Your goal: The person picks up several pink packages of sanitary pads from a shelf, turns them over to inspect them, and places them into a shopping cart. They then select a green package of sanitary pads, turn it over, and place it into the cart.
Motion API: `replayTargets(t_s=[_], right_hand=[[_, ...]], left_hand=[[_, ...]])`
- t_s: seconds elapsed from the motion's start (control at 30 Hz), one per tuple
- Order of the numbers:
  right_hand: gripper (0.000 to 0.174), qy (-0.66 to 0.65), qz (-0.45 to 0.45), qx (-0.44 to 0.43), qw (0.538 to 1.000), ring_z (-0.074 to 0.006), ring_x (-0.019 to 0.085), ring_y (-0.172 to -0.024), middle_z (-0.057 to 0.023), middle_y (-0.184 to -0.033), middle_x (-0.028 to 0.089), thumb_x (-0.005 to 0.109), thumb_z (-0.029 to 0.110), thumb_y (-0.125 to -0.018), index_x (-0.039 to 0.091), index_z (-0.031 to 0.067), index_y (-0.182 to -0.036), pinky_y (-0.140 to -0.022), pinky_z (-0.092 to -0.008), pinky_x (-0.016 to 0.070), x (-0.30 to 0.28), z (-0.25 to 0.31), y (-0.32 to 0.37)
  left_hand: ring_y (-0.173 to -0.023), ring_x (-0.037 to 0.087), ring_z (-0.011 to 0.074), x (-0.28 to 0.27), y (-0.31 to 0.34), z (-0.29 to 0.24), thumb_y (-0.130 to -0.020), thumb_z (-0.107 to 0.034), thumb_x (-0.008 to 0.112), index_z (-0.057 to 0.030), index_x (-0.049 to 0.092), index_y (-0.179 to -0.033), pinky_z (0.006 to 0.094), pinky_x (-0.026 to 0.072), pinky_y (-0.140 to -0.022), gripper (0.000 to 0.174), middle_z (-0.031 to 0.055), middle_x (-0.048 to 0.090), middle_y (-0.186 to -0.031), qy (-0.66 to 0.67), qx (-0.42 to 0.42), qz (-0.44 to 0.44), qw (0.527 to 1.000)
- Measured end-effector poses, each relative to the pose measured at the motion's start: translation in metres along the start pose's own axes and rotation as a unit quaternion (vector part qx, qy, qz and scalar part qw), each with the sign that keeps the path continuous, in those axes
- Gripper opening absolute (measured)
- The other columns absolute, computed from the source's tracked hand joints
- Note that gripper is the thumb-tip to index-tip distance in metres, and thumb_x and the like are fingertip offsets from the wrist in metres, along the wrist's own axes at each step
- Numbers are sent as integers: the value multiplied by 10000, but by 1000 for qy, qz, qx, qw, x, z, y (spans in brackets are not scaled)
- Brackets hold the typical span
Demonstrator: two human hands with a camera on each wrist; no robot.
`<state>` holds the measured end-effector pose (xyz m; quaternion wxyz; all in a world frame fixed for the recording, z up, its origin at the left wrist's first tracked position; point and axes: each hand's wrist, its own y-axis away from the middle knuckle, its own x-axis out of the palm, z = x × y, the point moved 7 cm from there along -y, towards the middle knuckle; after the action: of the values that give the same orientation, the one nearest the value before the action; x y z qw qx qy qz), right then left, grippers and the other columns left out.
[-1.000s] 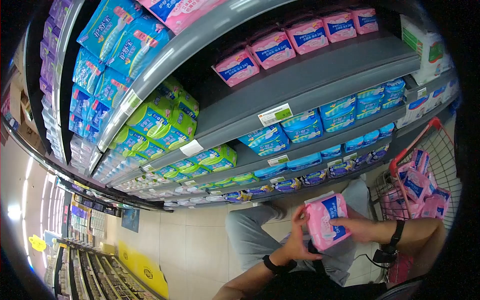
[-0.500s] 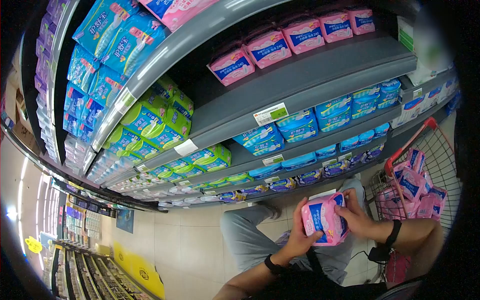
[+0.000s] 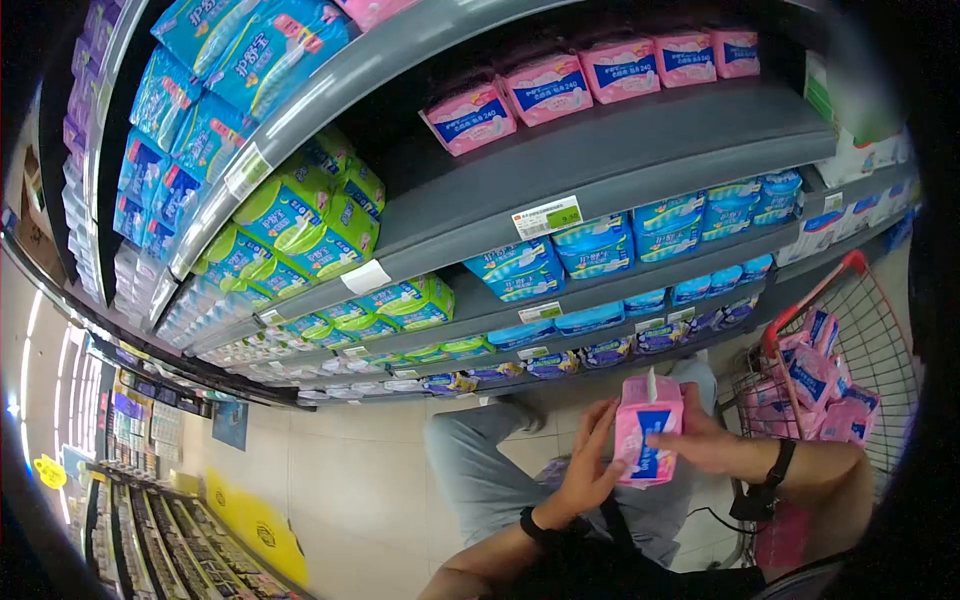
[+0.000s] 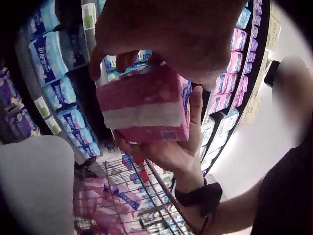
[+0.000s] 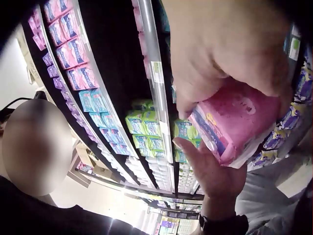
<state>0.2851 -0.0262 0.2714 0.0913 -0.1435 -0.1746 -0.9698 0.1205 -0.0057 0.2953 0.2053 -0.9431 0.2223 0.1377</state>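
Supermarket aisle: price-tagged shelves [image 3: 600,150] of packaged goods, wire shopping cart [image 3: 850,330].

Grey shelves [image 3: 620,150] — blue, green, pink packs [image 3: 600,245] | pale tiled floor [image 3: 340,480] | red wire cart [image 3: 810,298] at right

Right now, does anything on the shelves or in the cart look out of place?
Nothing looks damaged or spilled. Only the pink packs in the red wire cart lie in a loose jumble, unlike the shelved rows. The pink pad pack the right hand grips, left hand against it, looks intact.
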Motion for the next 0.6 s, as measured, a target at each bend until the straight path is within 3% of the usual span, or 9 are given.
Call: replayTargets(t_s=[0.1,0.13,0.2,0.23,0.27,0.3,0.37,0.5,0.6], right_hand=[[661,94,43,-57,993,-180,415,-1285,-101,-1279,466,718,215,-922,230,72,-1345,-1078,-364,381,-10,-7,0],[644,13,14,1,1000,-177,416,-1280,-104,-1277,467,709,204,-928,240,60,-1345,-1076,-365,379,-16,-13,2],[610,-141,-33,111,983,-172,419,-1271,-110,-1272,469,689,181,-939,258,37,-1346,-1072,-365,377,-16,-18,-4],[543,16,61,-19,998,-160,495,-1191,-137,-1249,489,657,190,-960,293,16,-1324,-961,-362,479,6,16,-6],[533,80,87,-9,993,-158,521,-1153,-143,-1229,501,655,195,-963,299,12,-1315,-897,-351,505,13,21,-6],[524,144,108,0,984,-156,547,-1114,-149,-1209,514,653,201,-965,304,9,-1305,-833,-339,531,16,24,-6],[561,189,127,8,974,-172,622,-995,-165,-1131,554,676,245,-955,297,-2,-1287,-641,-298,566,16,24,-6],[729,329,124,-126,928,-192,617,-1006,-152,-1133,565,757,239,-896,219,39,-1345,-711,-329,573,-4,8,-18],[777,235,118,-121,957,-187,606,-1004,-150,-1140,567,763,213,-891,175,89,-1384,-760,-344,566,-6,11,-23]], left_hand=[[-1329,426,377,9,3,9,-942,-301,643,-3,400,-1463,429,319,-1120,648,220,452,-1420,41,-60,24,997],[-1310,448,367,14,7,17,-936,-315,652,-5,412,-1454,423,331,-1111,650,219,459,-1415,62,-93,37,993],[-1218,523,231,11,15,52,-1007,-285,576,-17,429,-1439,368,406,-1040,530,148,517,-1373,197,-165,11,966],[-1191,534,195,-5,20,61,-1026,-268,547,-19,428,-1439,347,422,-1020,497,125,542,-1344,238,-202,-23,950],[-1165,546,158,-11,22,66,-1046,-251,517,-21,427,-1439,327,438,-1000,464,102,566,-1315,283,-237,-42,928],[-1123,544,100,-19,15,53,-1074,-194,447,-29,445,-1418,285,456,-959,381,50,613,-1221,288,-198,-88,933],[-1092,559,95,-19,22,63,-1074,-201,448,-36,454,-1408,270,457,-946,373,50,625,-1199,293,-204,-82,930],[-1017,561,70,-13,25,71,-1074,-206,450,-33,521,-1278,251,464,-895,276,35,623,-1108,267,-199,-64,941],[-896,563,53,-4,25,75,-1074,-215,454,-36,555,-1172,237,473,-796,228,8,619,-984,270,-183,-62,943]])
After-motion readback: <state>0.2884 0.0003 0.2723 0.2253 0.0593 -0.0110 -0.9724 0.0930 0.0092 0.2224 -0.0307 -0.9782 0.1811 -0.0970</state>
